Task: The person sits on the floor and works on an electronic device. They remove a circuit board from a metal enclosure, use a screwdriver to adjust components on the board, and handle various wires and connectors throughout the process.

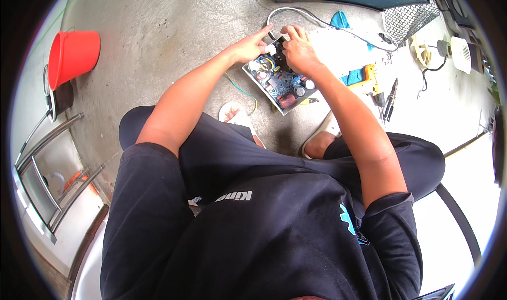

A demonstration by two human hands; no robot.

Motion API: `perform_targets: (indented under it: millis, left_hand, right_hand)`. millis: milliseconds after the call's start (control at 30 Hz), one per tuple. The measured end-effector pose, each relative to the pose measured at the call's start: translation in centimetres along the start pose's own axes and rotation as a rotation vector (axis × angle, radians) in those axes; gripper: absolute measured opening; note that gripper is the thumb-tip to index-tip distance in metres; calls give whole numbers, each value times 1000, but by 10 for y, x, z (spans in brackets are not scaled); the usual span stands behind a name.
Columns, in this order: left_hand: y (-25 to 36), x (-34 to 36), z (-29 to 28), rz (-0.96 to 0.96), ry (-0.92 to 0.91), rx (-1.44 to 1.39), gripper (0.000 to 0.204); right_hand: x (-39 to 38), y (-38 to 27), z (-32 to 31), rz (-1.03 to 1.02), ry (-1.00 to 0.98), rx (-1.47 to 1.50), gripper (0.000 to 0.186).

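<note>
On a bare concrete floor (pixel 174 22), in front of a seated person's sandaled feet, an open box (pixel 264 91) packed with electronic parts (pixel 282 83) lies directly beneath both hands. Its long axis runs aslant, from the far left toward the near right, and the fingers meet it at the far end; that end appears to be the spot that matters. The left hand (pixel 247 48) is at the far-left corner, its thumb by a white connector (pixel 271 50), its forefinger stretched well apart from the thumb toward the base of a grey cable (pixel 288 8). The right hand (pixel 302 54) arches over the far right side, fingers bent and partly spread, tips close to the dark parts inside. Both hands are about equally near. Whether either has hold of anything cannot be told. Most of the box extends from the fingers back toward the person.
</note>
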State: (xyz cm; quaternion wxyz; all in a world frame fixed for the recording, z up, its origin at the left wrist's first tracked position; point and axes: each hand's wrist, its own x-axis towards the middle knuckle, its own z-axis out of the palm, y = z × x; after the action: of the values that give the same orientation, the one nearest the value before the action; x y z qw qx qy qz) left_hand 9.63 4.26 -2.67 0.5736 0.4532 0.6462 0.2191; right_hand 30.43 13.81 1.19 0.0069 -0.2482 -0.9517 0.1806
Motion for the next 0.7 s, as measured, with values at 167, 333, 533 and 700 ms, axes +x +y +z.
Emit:
perform_targets:
  millis: [167, 333, 533, 700]
  left_hand:
    - [-8, 5, 8, 87, -2, 104, 76]
    - [1, 4, 19, 26, 115, 108, 69]
    - [24, -3, 30, 16, 180, 77, 69]
    - [52, -17, 25, -15, -32, 16, 68]
  right_hand:
    - [2, 16, -6, -80, -72, 51, 20]
    - [-6, 36, -5, -161, -41, 148, 14]
    - [-21, 41, -17, -199, -14, 229, 9]
    - [-64, 26, -40, -60, 10, 253, 12]
